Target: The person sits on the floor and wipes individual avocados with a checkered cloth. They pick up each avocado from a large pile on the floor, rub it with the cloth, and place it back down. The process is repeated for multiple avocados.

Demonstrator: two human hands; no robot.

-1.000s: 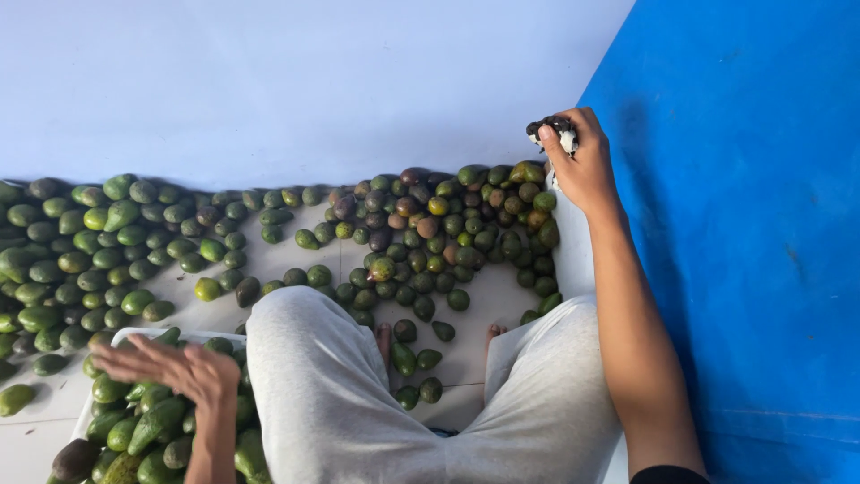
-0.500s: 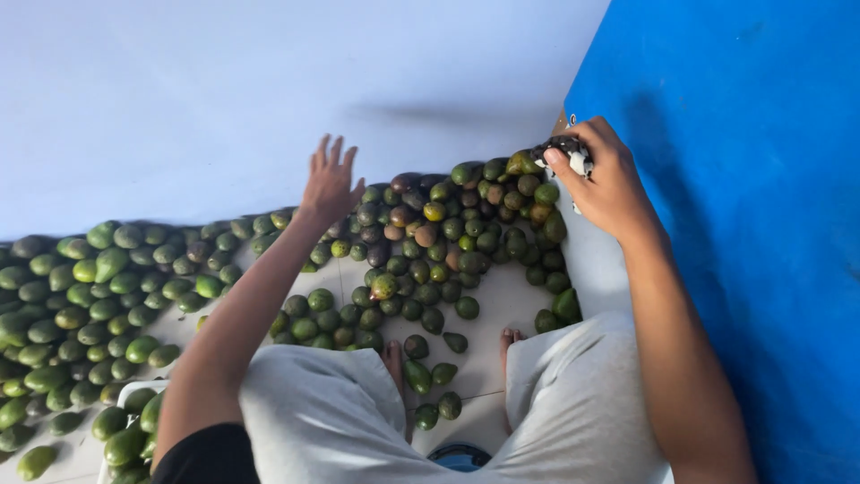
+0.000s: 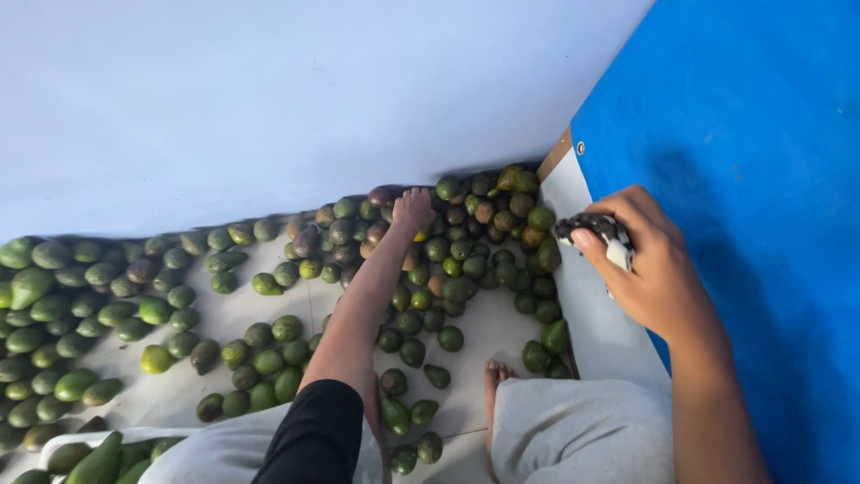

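Note:
My left hand [image 3: 412, 211] reaches far forward, its fingers curled down onto an orange-yellow fruit [image 3: 418, 235] among the heap of green and purplish avocados [image 3: 452, 251] by the white wall. My right hand [image 3: 647, 260] is raised at the right near the blue tarp, shut around a small black-and-white tool [image 3: 598, 231]. Avocados cover the floor on both sides of my left arm.
A white wall [image 3: 269, 99] closes the far side and a blue tarp [image 3: 761, 179] the right. My grey-trousered knees [image 3: 573, 430] and a bare foot [image 3: 494, 381] rest on the tiled floor. A white crate [image 3: 63, 441] of avocados sits at bottom left.
My left hand left the crate at bottom left, swung forward and came down on the far heap. My right hand stayed raised with the tool.

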